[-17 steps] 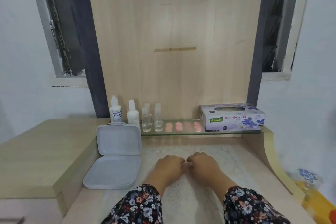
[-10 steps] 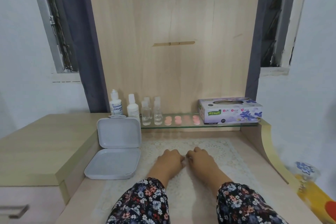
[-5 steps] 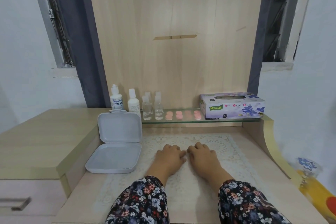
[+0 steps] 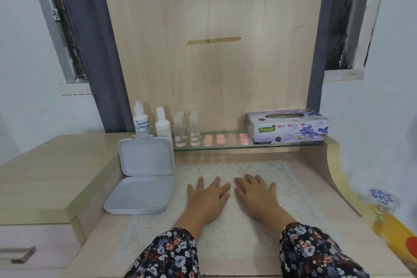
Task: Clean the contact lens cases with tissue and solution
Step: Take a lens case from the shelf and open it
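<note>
Both hands uncurling from loose fists: left hand [image 4: 208, 196] and right hand [image 4: 256, 195] now lying flat, released, on lace mat [image 4: 228, 228] over counter [image 4: 316, 189]. Pink lens cases [image 4: 225, 139] sitting untouched on glass shelf [image 4: 282, 145], between small bottles [image 4: 187, 131] and tissue box [image 4: 287, 126]. Cleaning not yet starting.

The person has two bare hands, the left hand [image 4: 207, 194] and the right hand [image 4: 256, 194]. No rings or watch show on them. Both arms wear long sleeves. The left sleeve [image 4: 167, 255] and the right sleeve [image 4: 316, 253] are dark, almost black, with lots of little flowers in white, blue, red and pink. The cloth ends at the wrists.
</note>
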A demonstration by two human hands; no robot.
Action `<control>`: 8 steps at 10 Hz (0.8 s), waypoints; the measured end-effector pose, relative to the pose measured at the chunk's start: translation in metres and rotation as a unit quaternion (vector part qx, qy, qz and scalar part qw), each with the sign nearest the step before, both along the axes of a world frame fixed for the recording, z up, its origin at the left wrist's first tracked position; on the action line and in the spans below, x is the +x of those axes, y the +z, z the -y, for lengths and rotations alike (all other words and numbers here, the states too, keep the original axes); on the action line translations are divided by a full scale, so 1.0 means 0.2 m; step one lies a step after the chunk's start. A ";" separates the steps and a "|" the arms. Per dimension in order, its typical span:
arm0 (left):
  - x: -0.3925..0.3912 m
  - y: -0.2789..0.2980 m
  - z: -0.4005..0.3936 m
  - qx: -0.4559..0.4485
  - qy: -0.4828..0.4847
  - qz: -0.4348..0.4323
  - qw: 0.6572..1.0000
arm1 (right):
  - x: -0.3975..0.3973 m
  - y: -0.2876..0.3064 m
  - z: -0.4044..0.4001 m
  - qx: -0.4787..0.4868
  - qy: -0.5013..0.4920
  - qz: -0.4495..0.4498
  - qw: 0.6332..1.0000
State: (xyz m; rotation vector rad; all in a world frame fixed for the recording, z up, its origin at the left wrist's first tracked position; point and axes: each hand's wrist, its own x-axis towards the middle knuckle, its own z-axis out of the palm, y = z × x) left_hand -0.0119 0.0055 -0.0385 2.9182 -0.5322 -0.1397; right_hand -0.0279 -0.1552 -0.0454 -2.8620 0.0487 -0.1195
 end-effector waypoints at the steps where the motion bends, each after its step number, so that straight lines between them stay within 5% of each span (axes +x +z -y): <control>1: 0.01 0.00 0.01 -0.002 -0.001 -0.001 1.000 | 0.01 0.01 0.00 -0.002 0.001 0.004 1.000; 8: 0.00 -0.02 0.02 -0.006 -0.009 -0.002 1.000 | -0.03 0.02 0.01 0.007 -0.010 -0.013 1.000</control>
